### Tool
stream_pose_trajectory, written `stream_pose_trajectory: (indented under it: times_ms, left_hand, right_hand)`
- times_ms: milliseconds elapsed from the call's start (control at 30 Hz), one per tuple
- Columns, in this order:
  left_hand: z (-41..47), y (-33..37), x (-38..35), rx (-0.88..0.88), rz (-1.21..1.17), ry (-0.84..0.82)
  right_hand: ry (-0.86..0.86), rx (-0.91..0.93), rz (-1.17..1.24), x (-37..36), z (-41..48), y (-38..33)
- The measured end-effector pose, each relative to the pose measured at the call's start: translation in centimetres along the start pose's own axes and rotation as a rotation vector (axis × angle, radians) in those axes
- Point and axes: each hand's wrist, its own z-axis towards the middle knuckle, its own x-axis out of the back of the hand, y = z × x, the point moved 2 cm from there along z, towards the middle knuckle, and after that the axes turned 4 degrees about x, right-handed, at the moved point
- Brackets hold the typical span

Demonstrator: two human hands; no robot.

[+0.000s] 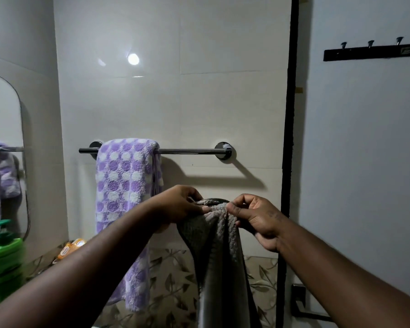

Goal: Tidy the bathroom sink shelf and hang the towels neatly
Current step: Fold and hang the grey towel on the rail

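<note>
Towel bar (189,151) was fixed across the pale tiled wall on two round brackets. A purple dotted towel (123,185) was draped over the bar's left part, just beside the left bracket. From that towel's right edge to the right bracket the bar was bare. A black vertical strip (290,114) closed off the wall just right of the right bracket. Beyond it, high up, was a dark hook rack (372,52) with three pegs showing.

The grey towel (218,245) was held up in front of the wall, below the bare stretch of bar and apart from it. Left hand (180,204) pinched its bunched top edge, thumb and fingers curled onto the cloth. Right hand (258,218) pinched the same edge just beside it, with the lower fingers curled in. The two hands were close together. The cloth was fluffy, with a darker border along its left side. It hung in long folds past the bottom of the view. Its left fold lay near the purple dotted towel's lower part; whether they touched, I could not tell.

At far left a mirror (3,114) reflected the purple towel. Below it stood a green pump bottle (3,263), blurred, contents not visible. An orange packet (71,248) lay behind it near the wall corner. Leaf-patterned tiles (173,280) ran along the wall's lower band.
</note>
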Motion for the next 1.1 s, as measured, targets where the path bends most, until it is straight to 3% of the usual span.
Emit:
stream_pose_trajectory:
  times_ms: [67, 167, 233, 333, 400, 533, 667, 1100]
  left_hand:
    - [-0.5, -0.2, 0.7, 0.031, -0.022, -0.014]
    - [-1.0, 0.2, 0.5, 0.056, -0.391, -0.121]
    - [-1.2, 0.6, -0.1, 0.061, -0.603, -0.159]
    - [-0.8, 0.8, -0.7, 0.096, -0.773, -0.113]
    - [-0.2, 0.6, -0.9, 0.111, -0.852, -0.071]
    - [0.2, 0.6, -2.7, 0.110, -0.814, -0.011]
    - [0.4, 0.6, -4.2, 0.120, -0.811, 0.109]
    - [0.9, -0.3, -5.5, 0.155, -0.827, 0.236]
  right_hand:
    - [0.021, -0.001, -0.024, 0.7, 0.5, -0.1]
    - [0.053, -0.015, -0.172, 1.3, 1.3, -0.1]
    - [0.168, 0.005, -0.287, 1.6, 1.9, -0.1]
    - [0.424, 0.103, -0.332, 1.8, 2.3, -0.8]
    - [0.506, 0.195, -0.364, 1.3, 2.2, -1.6]
    - [0.390, 0.319, -0.429, -1.4, 1.8, -2.9]
    - [0.275, 0.390, -0.678, -3.1, 1.4, -2.6]
    - [0.179, 0.461, -1.043, -2.9, 0.1, -0.8]
